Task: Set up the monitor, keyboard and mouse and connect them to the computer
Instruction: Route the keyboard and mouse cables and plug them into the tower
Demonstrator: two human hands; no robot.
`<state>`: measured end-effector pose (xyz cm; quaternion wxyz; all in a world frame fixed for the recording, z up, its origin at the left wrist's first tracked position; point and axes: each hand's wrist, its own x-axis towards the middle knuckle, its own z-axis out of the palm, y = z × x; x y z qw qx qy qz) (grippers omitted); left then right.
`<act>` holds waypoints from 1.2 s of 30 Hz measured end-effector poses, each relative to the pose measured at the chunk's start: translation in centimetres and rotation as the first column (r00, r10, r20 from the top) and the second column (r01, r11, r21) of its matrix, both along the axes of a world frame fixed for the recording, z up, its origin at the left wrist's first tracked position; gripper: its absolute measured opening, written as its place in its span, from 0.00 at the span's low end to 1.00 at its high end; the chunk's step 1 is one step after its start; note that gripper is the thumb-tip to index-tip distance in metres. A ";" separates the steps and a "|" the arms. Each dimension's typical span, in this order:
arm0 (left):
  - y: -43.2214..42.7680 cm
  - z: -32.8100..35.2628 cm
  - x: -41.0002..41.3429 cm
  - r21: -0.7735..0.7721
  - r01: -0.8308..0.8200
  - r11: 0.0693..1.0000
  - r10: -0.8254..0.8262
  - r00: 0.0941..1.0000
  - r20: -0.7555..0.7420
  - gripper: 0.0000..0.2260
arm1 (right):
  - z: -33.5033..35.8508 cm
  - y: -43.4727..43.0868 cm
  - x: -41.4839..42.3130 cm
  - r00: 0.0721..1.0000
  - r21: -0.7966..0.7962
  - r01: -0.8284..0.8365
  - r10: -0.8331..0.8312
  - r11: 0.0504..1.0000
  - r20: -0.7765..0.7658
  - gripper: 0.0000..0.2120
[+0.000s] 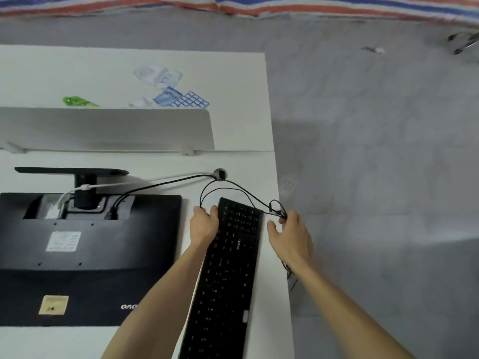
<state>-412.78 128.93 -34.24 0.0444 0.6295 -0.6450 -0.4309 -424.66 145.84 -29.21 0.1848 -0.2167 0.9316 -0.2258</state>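
A black monitor [88,257] lies face down on the white desk [233,164], its stand [77,174] pointing away from me. A white cable and a black cable [160,183] run from its back ports to a round grommet hole [220,174]. A black keyboard [230,270] lies lengthwise to the monitor's right. My left hand [203,225] grips the keyboard's far left corner together with a loop of thin black cable. My right hand [291,234] pinches a bundled coil of that thin cable [277,209] just past the keyboard's far right corner. No mouse is visible.
A white riser shelf [103,128] stands behind the monitor. Beyond it lie plastic bags [158,76], a blue gridded sheet [191,99] and a green object [75,101]. The desk's right edge drops to a grey floor [375,151]; a striped cloth [233,3] runs along the top.
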 end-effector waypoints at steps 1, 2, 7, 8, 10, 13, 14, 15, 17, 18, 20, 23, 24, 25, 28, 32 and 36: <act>-0.1 0.2 0.0 -0.055 0.067 0.996 -0.066 0.997 0.027 0.18 | -0.4 0.0 0.6 1.000 0.051 -0.024 0.022 0.998 0.022 0.17; -0.3 0.5 0.3 -0.109 0.126 0.986 -0.119 0.991 0.066 0.16 | -1.0 0.0 1.3 0.998 0.096 -0.050 0.046 0.994 0.047 0.20; -2.9 1.6 3.1 -0.182 0.292 0.939 -0.245 0.939 0.243 0.22 | -2.1 -1.5 3.9 0.983 0.255 -0.151 0.117 0.955 0.145 0.40; -3.5 1.7 3.4 -0.142 0.289 0.947 -0.251 0.938 0.238 0.25 | -2.2 -2.0 4.5 0.978 0.270 -0.166 0.124 0.948 0.168 0.45; -3.9 1.7 3.3 -0.082 0.303 0.949 -0.276 0.930 0.245 0.28 | -2.5 -2.9 5.8 0.966 0.287 -0.204 0.145 0.936 0.215 0.51; -3.8 1.5 3.3 -0.051 0.332 0.942 -0.307 0.913 0.269 0.23 | -3.4 -3.3 7.8 0.951 0.313 -0.243 0.161 0.918 0.264 0.54; -3.7 1.3 3.5 -0.034 0.303 0.952 -0.287 0.928 0.237 0.20 | -3.7 -3.2 8.1 0.951 0.326 -0.247 0.164 0.912 0.262 0.52; -3.8 1.2 3.9 -0.014 0.268 0.963 -0.260 0.946 0.195 0.20 | -3.7 -3.1 8.3 0.953 0.332 -0.245 0.164 0.911 0.253 0.50; -3.8 1.0 4.9 0.035 0.240 0.970 -0.243 0.963 0.119 0.19 | -3.7 -3.0 7.9 0.961 0.323 -0.226 0.156 0.919 0.227 0.42; -3.6 0.8 5.6 0.064 0.252 0.965 -0.258 0.961 0.096 0.19 | -3.4 -3.0 7.6 0.966 0.310 -0.206 0.142 0.928 0.215 0.38; -2.7 0.4 7.3 0.107 0.259 0.960 -0.268 0.960 0.078 0.24 | -2.4 -3.2 6.8 0.978 0.262 -0.145 0.098 0.954 0.183 0.31; -1.1 0.6 9.5 0.123 0.244 0.962 -0.254 0.964 0.073 0.32 | 0.1 -3.6 5.2 0.996 0.141 -0.002 -0.011 0.990 0.093 0.20; -0.8 0.8 9.8 0.121 0.251 0.960 -0.261 0.963 0.071 0.33 | 1.0 -3.7 4.6 0.996 0.090 0.054 -0.060 0.994 0.067 0.18; -0.7 1.2 10.0 0.118 0.250 0.961 -0.259 0.964 0.067 0.34 | 1.7 -3.9 3.9 0.993 0.042 0.102 -0.105 0.994 0.059 0.16; -1.7 3.9 9.9 0.058 0.231 0.971 -0.233 0.972 0.021 0.33 | 4.5 -4.4 2.2 0.982 -0.034 0.169 -0.165 0.985 0.091 0.14; -4.1 8.3 8.0 -0.111 0.301 0.947 -0.313 0.943 -0.112 0.29 | 9.0 -4.9 1.0 0.977 -0.143 0.213 -0.207 0.966 0.056 0.15; -4.8 12.0 5.2 -0.210 0.387 0.898 -0.428 0.877 -0.218 0.27 | 12.4 -5.8 1.1 0.987 -0.258 0.160 -0.157 0.953 0.033 0.15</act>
